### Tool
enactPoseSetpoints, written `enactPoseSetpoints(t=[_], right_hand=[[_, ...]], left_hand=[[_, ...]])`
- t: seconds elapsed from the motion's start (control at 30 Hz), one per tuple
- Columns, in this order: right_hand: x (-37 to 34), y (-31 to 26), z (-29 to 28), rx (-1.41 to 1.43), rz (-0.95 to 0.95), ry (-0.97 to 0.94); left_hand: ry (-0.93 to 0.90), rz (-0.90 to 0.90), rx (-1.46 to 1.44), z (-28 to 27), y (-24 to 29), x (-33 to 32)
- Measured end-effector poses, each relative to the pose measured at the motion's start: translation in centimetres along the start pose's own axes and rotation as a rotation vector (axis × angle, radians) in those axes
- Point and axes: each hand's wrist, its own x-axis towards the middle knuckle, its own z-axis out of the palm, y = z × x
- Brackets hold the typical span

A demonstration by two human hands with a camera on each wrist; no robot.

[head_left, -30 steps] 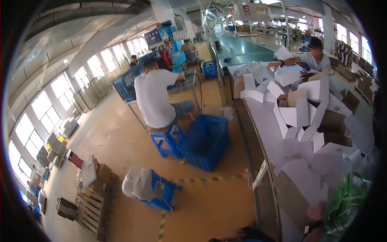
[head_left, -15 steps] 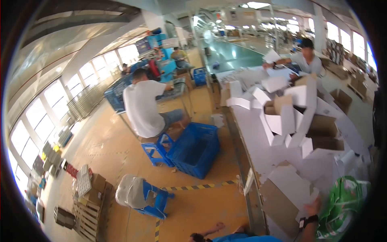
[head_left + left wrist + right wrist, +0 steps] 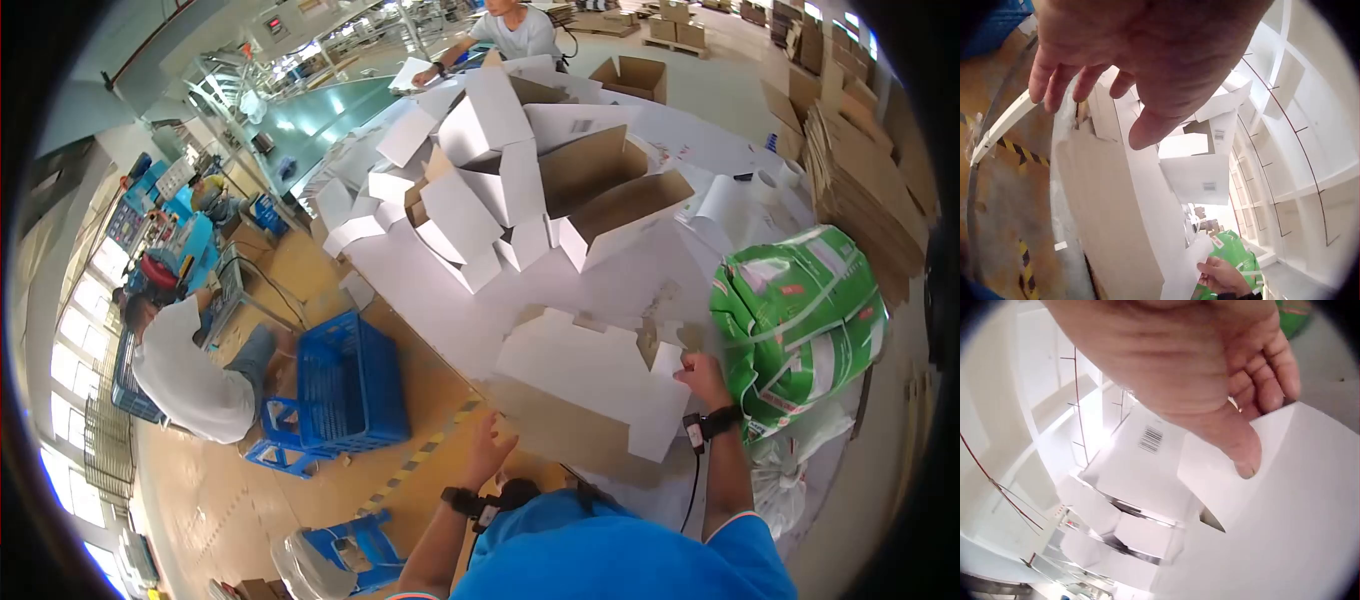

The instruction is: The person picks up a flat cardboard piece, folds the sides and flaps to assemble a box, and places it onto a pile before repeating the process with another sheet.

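A flat white cardboard box blank (image 3: 580,360) lies on the table near the front edge, with a brown board surface (image 3: 560,420) showing beside it. My right hand (image 3: 706,380) pinches the blank's right end; in the right wrist view the thumb lies over the white cardboard (image 3: 1310,506) and the fingers curl behind its edge. My left hand (image 3: 488,452) hovers by the table's front edge, holding nothing. In the left wrist view the left hand (image 3: 1147,62) has its fingers spread loosely above the brown board (image 3: 1104,200).
A heap of folded white boxes (image 3: 500,190) covers the table's far part, where another person (image 3: 520,35) works. A green bag (image 3: 800,320) sits at the right. Left of the table are a blue crate (image 3: 352,385) and a seated person (image 3: 190,370).
The head view has swung right and down, bringing the table front and both hands into sight. My right hand now pinches the end of the box blank.
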Motion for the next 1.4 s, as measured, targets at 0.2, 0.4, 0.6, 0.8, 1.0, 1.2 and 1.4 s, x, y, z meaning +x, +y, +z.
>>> enactPoseSetpoints(t=[0.2,0.4,0.6,0.8,1.0,1.2,1.4], right_hand=[[-5.6,-8.8,-4.6,0.165,-0.12,0.127],[-9.0,-11.0,-4.9,0.3,-0.205,0.164],[-10.9,-12.2,-5.0,0.626,-0.252,0.156],[-10.6,-12.6,-3.9,0.943,-0.412,0.223],[-9.8,-13.1,-4.4,1.082,-0.399,0.251],[-8.7,-12.6,-2.9,1.164,-0.412,0.156],[-7.2,-12.1,-3.2,1.174,-0.491,0.212]], left_hand=[[0.205,0.074,0.058,-1.0,-1.5,3.7],[-0.072,0.157,-0.526,-7.1,0.3,8.5],[-0.441,0.016,-0.835,-9.4,5.5,7.4],[-0.728,0.13,-1.25,-6.9,6.9,5.8],[-0.743,0.14,-1.061,-8.2,7.6,4.4],[-0.571,0.327,-0.696,-7.9,8.1,3.3],[-0.245,0.234,-0.617,-6.8,11.7,4.2]])
